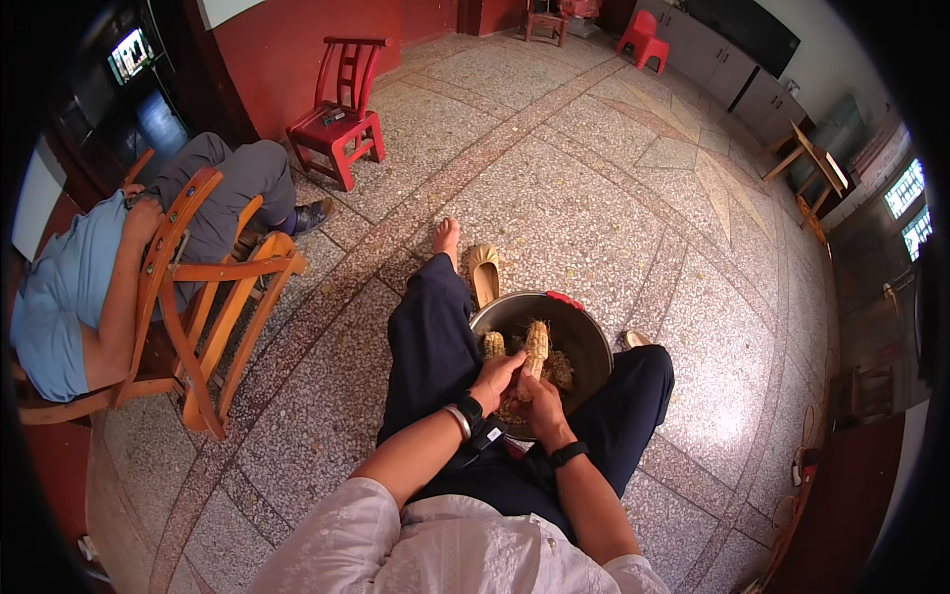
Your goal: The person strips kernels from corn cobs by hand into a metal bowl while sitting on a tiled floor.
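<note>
Between the legs [426, 342] stood the metal pot [588, 345]. Over it, the left hand [494, 380] and right hand [543, 408] had fingers closed round one corn cob [536, 344], though exact fingertip placement was hard to tell. Holding it low seemed best for catching crumbs.

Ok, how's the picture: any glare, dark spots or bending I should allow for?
Head view: glare whitens the floor at right; the windows beyond are blown out. Head view: the pot is dim inside, though the corn cob reads fairly clearly. Head view: the floor's lines curve, and the corners go black.
</note>
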`<state>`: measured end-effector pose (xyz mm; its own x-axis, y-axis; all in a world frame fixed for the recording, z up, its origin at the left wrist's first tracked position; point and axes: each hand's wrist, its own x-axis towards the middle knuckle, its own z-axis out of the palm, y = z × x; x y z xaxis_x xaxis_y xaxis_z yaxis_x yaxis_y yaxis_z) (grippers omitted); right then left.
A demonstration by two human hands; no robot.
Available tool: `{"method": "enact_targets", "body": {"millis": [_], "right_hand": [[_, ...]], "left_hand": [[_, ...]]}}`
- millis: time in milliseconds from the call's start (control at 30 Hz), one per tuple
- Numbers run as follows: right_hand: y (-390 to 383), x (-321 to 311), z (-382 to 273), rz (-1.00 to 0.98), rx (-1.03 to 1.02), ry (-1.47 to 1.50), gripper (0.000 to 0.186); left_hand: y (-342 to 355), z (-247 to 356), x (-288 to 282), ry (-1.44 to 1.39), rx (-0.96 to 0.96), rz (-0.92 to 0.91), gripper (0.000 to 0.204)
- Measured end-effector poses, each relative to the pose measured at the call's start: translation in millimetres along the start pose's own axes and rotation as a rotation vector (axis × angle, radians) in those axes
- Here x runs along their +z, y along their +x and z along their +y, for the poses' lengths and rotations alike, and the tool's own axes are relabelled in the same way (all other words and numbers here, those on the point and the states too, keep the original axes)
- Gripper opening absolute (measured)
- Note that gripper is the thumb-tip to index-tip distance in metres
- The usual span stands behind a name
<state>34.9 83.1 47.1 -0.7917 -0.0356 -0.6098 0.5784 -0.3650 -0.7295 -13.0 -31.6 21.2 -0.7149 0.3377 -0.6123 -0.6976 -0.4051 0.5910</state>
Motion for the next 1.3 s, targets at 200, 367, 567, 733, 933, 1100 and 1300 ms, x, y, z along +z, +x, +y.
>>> {"method": "enact_targets", "body": {"millis": [200, 367, 567, 733, 933, 1100, 1300], "right_hand": [[-2, -1, -2, 0.021, 0.038, -0.035, 0.028], [-4, 2, -5, 0.033, 0.042, -0.055, 0.028], [-1, -2, 0, 0.024, 0.013, -0.06, 0.024], [-3, -1, -2, 0.033, 0.039, -0.08, 0.024], [-2, -1, -1, 0.051, 0.057, -0.078, 0.023], [-1, -3, 1, 0.052, 0.033, -0.098, 0.025], [1, -3, 2, 0.064, 0.047, -0.118, 0.025]], "left_hand": [[1, 0, 0, 0.003, -0.016, 0.019, 0.018], [7, -6, -4, -0.015, -0.013, 0.006, 0.018], [14, -12, -8, -0.03, -0.012, 0.018, 0.018], [13, -11, -7, -0.043, -0.038, 0.017, 0.018], [12, -9, -8, -0.026, -0.052, 0.014, 0.016], [11, -9, -7, -0.018, -0.041, 0.06, 0.015], [7, -4, -5, 0.002, -0.045, 0.041, 0.01]]}}
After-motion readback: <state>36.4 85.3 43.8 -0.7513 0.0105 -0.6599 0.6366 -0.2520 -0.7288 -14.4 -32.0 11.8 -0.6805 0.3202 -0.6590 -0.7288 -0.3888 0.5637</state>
